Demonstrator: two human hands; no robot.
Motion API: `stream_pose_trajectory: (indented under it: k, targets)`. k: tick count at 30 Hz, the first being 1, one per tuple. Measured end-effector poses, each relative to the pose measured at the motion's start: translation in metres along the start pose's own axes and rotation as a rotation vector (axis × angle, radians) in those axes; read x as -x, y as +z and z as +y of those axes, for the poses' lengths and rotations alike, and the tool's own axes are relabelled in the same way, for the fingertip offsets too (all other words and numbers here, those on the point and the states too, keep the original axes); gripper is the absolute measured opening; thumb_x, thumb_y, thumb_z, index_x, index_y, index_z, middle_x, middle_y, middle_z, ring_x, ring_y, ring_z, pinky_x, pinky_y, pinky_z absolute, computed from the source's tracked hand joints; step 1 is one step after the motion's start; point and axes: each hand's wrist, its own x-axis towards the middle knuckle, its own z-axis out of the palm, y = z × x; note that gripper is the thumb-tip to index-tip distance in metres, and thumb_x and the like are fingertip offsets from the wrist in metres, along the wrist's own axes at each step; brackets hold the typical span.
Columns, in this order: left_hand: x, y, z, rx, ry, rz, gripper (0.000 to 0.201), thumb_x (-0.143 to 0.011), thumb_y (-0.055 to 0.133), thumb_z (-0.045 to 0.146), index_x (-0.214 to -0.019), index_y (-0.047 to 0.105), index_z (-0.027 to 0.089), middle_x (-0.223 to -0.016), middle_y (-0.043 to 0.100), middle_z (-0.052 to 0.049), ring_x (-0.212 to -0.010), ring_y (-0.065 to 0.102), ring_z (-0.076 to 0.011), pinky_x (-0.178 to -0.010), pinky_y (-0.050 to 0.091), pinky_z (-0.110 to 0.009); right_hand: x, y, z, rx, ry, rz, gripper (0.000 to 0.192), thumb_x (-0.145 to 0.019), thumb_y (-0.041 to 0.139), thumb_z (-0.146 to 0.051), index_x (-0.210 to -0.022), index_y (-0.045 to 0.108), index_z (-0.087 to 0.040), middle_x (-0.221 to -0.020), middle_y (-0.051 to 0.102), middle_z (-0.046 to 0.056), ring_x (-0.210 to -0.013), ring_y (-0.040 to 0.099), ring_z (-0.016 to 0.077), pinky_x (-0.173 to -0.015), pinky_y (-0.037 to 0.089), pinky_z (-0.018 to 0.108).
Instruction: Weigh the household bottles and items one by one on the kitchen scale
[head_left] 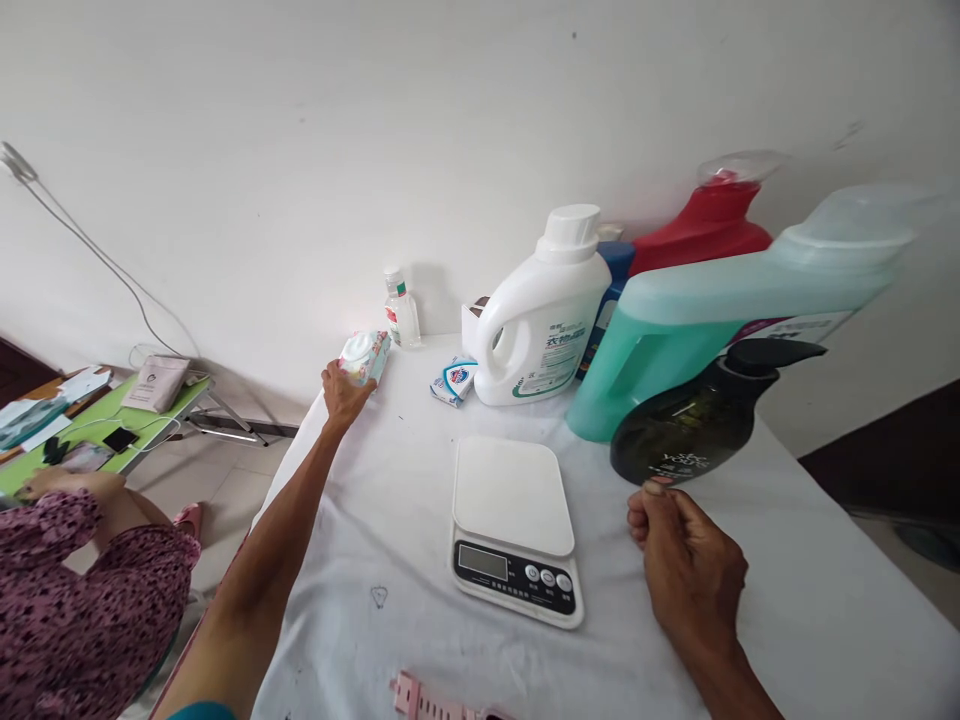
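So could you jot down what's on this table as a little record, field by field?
surface: table under a white cloth
left hand: left hand grips a wet-wipes pack at the far left edge
right hand: right hand closed, empty, just in front of a dark pump bottle
centre: white kitchen scale, platform bare
back row: white detergent jug, teal jug, red bottle, small clear bottle, soap box
near edge: pink object, partly cut off
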Motion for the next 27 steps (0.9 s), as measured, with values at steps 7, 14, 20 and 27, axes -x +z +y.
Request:
stream_pose_trajectory:
  k: [7, 14, 20, 27]
  targets:
    - [0.041, -0.031, -0.013, -0.051, 0.106, -0.089, 0.097, -0.070, 0.089, 0.036, -0.151, 0.037, 0.023, -0.140, 0.046, -0.015, -0.136, 0.051, -0.0359, -0.111, 0.047, -0.051, -0.001, 0.002, 0.000, 0.004, -0.004, -0.002, 0.036, -0.087, 0.056, -0.058, -0.070, 0.061, -0.026, -0.066, 0.064, 0.007, -0.065, 0.062, 0.0267, -0.068, 0.055, 0.041]
    - [0.038, -0.015, 0.011, -0.163, 0.044, -0.060, 0.103, -0.078, 0.085, 0.038, -0.164, 0.031, 0.024, -0.150, 0.042, -0.023, -0.136, 0.050, -0.0460, -0.105, 0.048, -0.058, 0.000, 0.003, 0.000, -0.006, -0.033, 0.002, 0.043, -0.087, 0.056, -0.064, -0.070, 0.062, -0.024, -0.064, 0.063, 0.007, -0.064, 0.061, 0.0249, -0.065, 0.052, 0.039]
    - [0.029, -0.033, -0.004, -0.079, 0.050, 0.019, 0.087, -0.073, 0.085, 0.040, -0.150, 0.049, 0.022, -0.137, 0.061, -0.017, -0.134, 0.058, -0.0395, -0.112, 0.048, -0.052, -0.004, 0.006, 0.009, -0.049, -0.122, 0.000, 0.053, -0.094, 0.048, -0.069, -0.069, 0.059, -0.023, -0.063, 0.063, 0.004, -0.059, 0.057, 0.0192, -0.058, 0.045, 0.032]
    - [0.094, -0.077, -0.015, 0.334, 0.061, -0.112, 0.085, -0.075, 0.086, 0.050, -0.149, 0.055, 0.023, -0.134, 0.070, -0.011, -0.119, 0.069, -0.0299, -0.096, 0.059, -0.041, -0.007, 0.007, 0.010, -0.128, -0.108, -0.031, 0.055, -0.092, 0.047, -0.072, -0.070, 0.060, -0.023, -0.065, 0.066, 0.006, -0.063, 0.063, 0.0217, -0.062, 0.049, 0.033]
